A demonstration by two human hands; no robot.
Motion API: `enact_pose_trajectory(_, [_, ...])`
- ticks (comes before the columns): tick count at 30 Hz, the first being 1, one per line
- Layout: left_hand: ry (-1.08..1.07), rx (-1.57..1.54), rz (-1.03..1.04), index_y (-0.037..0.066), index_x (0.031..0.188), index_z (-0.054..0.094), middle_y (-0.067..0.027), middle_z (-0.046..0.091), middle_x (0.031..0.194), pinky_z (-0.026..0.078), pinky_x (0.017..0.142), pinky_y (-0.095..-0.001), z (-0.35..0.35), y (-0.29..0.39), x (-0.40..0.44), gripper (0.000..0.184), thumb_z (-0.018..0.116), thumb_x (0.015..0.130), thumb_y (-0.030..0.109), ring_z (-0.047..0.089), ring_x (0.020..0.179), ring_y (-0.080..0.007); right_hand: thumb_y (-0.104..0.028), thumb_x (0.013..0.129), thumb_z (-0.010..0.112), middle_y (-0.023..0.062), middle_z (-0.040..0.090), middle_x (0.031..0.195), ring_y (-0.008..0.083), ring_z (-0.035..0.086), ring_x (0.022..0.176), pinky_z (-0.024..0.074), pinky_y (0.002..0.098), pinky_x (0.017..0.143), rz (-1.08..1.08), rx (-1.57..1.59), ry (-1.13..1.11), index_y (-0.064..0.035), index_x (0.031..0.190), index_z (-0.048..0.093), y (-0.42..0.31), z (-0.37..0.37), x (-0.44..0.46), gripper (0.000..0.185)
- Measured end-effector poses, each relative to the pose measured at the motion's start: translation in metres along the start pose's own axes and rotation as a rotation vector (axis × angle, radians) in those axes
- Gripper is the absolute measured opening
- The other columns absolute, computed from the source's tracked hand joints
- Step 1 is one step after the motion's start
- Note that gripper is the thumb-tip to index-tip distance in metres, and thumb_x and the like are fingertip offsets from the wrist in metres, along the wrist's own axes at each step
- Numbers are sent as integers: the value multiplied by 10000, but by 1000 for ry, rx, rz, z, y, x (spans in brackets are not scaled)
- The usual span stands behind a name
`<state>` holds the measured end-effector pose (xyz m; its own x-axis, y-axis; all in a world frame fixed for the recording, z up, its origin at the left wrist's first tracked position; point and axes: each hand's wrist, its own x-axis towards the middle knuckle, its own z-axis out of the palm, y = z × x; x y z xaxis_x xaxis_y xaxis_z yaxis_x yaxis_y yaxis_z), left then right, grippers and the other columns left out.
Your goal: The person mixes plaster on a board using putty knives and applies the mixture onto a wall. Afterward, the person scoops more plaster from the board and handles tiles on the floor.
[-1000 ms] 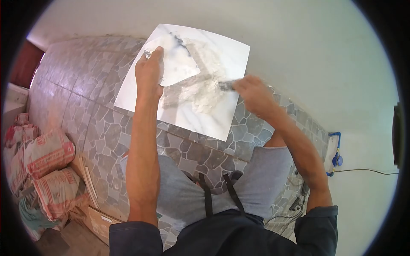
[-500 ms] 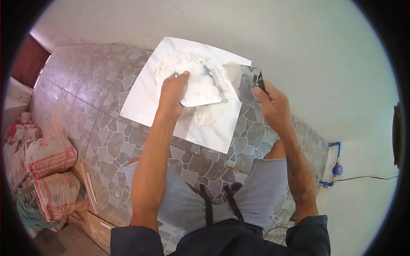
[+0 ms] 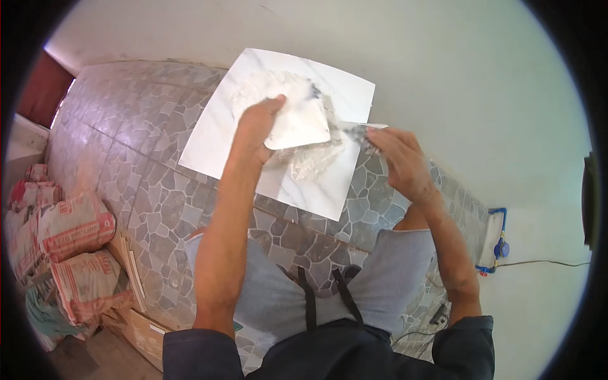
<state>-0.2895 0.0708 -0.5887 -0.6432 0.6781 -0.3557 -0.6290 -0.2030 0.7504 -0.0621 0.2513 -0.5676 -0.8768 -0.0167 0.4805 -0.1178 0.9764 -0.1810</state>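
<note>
A white marbled board (image 3: 209, 136) lies on the stone-patterned floor and bears white powdery paste (image 3: 310, 166). My left hand (image 3: 256, 130) is closed on a white-coated flat plate (image 3: 301, 126), held above the paste. My right hand (image 3: 405, 161) grips a paste-smeared scraper (image 3: 356, 131) at the board's right edge. The scraper is seen nearly edge-on, its blade pointing left towards the plate. The plate hides part of the paste beneath it.
Cement bags (image 3: 79, 228) are piled at the left beside wooden strips (image 3: 134, 272). A pale wall (image 3: 456, 95) rises beyond the board. On the right wall are a blue pipe fitting (image 3: 500, 247) and a cable; more cords lie near my right leg.
My left hand and the plate moved right, then slightly up. The scraper rose with its broad face showing and has since turned edge-on, nearer the plate.
</note>
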Motion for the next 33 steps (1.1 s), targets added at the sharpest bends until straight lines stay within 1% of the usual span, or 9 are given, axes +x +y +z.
enact_pose_trajectory(1, [7, 33, 26, -100, 1161, 533, -180, 638, 1059, 583, 738, -368, -1, 4, 0, 325, 543, 947, 144, 672, 910, -249, 60, 820, 558, 107, 654, 1133, 306, 621, 991, 454, 386, 903, 69, 0, -13, -52, 1196, 591, 1, -4, -1, 393])
enact_pose_trajectory(4, [40, 45, 128, -81, 1147, 548, -146, 639, 1010, 574, 728, -337, -2, 12, 0, 295, 535, 949, 137, 671, 860, -223, -21, 875, 565, 110, 677, 917, 260, 632, 762, 494, 365, 731, 911, 151, -207, -18, 1064, 629, 4, -13, 7, 199])
enact_pose_trajectory(7, [69, 71, 200, -69, 1132, 558, -123, 635, 980, 561, 699, -318, -4, 14, -1, 275, 534, 950, 137, 661, 829, -197, -111, 901, 594, 83, 644, 743, 169, 600, 654, 476, 334, 599, 1034, 629, -44, 24, 948, 637, 57, 19, -16, 149])
enact_pose_trajectory(10, [68, 148, 226, -97, 1151, 536, -150, 642, 1033, 586, 718, -322, -9, 16, 2, 305, 521, 959, 139, 682, 864, -212, -93, 905, 598, 26, 618, 775, 107, 569, 666, 470, 289, 582, 1214, 965, 8, 50, 932, 635, 68, 38, -20, 150])
enact_pose_trajectory(19, [87, 157, 259, -101, 1161, 541, -150, 650, 1026, 580, 703, -308, -7, 20, -5, 315, 536, 955, 137, 686, 842, -202, -133, 903, 610, 53, 615, 712, 121, 562, 611, 445, 281, 541, 1140, 579, -289, 31, 879, 654, 6, 71, -29, 171])
enact_pose_trajectory(22, [90, 162, 314, -92, 1179, 538, -148, 650, 1039, 579, 703, -306, -11, 20, -2, 322, 540, 954, 138, 685, 850, -197, -147, 892, 628, 53, 609, 690, 121, 548, 595, 425, 276, 532, 1173, 674, -182, 44, 837, 650, -30, 79, -17, 200])
enact_pose_trajectory(25, [99, 131, 322, -57, 1153, 574, -102, 648, 996, 547, 711, -291, -12, 20, -2, 278, 534, 956, 136, 653, 851, -166, -116, 909, 606, 86, 644, 804, 147, 601, 678, 485, 310, 593, 1288, 863, -149, 59, 901, 632, -52, 94, -12, 177])
enact_pose_trajectory(28, [139, 179, 318, -62, 1157, 572, -105, 649, 1003, 549, 719, -297, -14, 23, -3, 281, 540, 955, 131, 657, 855, -173, -73, 929, 571, 117, 642, 976, 185, 639, 834, 542, 368, 724, 1343, 1494, 191, 62, 1029, 595, -71, 107, -5, 171])
enact_pose_trajectory(33, [126, 143, 346, -69, 1193, 545, -130, 649, 1034, 566, 720, -310, -29, 26, -2, 315, 538, 952, 135, 675, 862, -191, -55, 953, 538, 110, 610, 1088, 212, 627, 973, 537, 414, 853, 1331, 1690, 259, 33, 1117, 556, -71, 105, -1, 187])
